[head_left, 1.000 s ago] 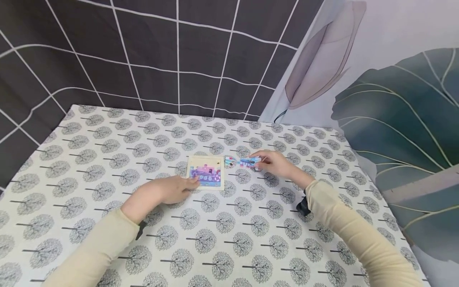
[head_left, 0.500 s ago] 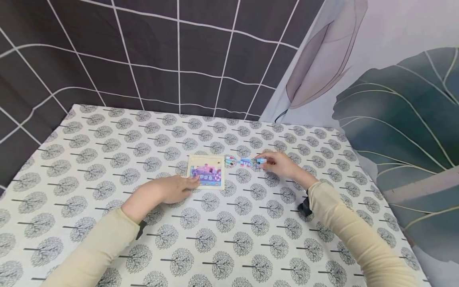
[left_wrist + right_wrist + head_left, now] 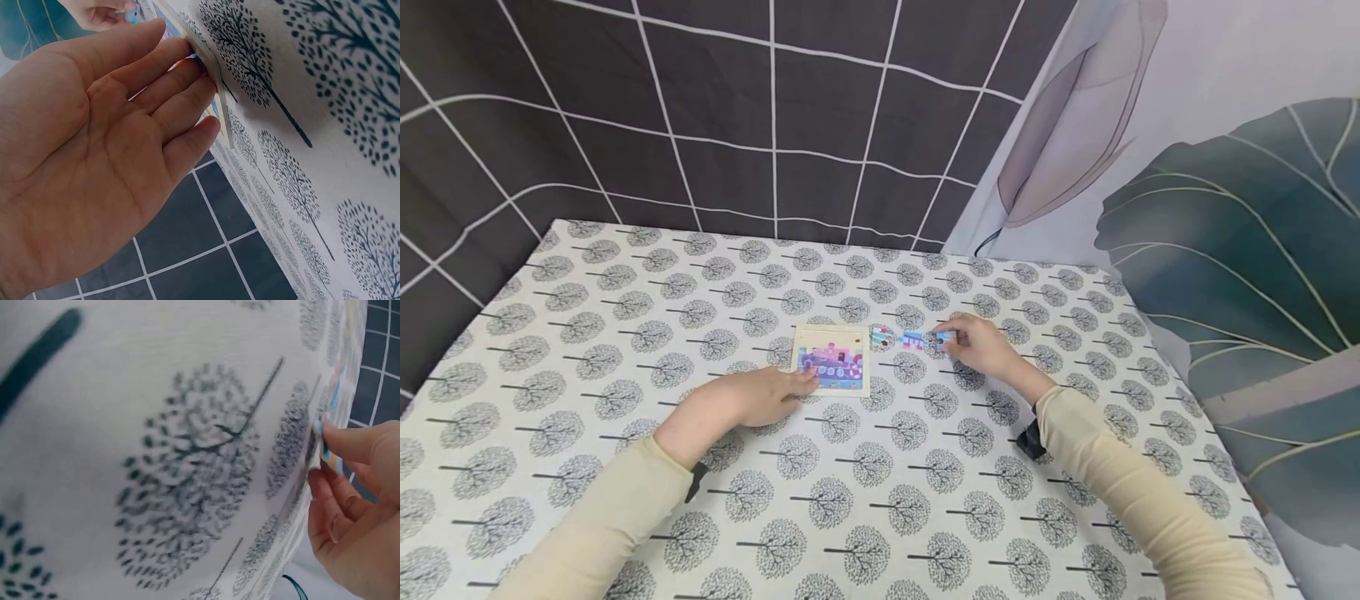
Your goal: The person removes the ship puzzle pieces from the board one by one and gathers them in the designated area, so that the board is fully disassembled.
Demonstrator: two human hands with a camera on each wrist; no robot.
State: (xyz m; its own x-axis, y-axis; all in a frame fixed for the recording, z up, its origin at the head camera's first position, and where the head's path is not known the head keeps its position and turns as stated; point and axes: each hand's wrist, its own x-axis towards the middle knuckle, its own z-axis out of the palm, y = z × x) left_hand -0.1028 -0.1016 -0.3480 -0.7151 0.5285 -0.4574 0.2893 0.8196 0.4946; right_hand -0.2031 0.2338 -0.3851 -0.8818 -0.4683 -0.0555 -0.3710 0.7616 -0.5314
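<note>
In the head view a framed jigsaw puzzle [image 3: 830,337] lies flat on the table, with a pink and purple boat picture inside its cream border. My left hand [image 3: 763,395] rests its fingers on the frame's lower left corner. In the left wrist view those fingers lie nearly straight against the frame edge [image 3: 223,119]. My right hand [image 3: 979,346] is to the right of the frame. Thumb and fingers there pinch a small blue jigsaw piece [image 3: 331,459] at the tabletop. Beside it, toward the frame, lie a blue and pink piece [image 3: 913,340] and a multicoloured piece [image 3: 882,338].
A white cloth with grey trees [image 3: 865,500] covers the table. Behind the far edge hangs a dark curtain with white grid lines [image 3: 820,117]. Large printed leaves [image 3: 1232,275] decorate the backdrop at right.
My right hand has moved slightly right with its piece, away from the other loose pieces, then a little back left. My left hand stays on the frame.
</note>
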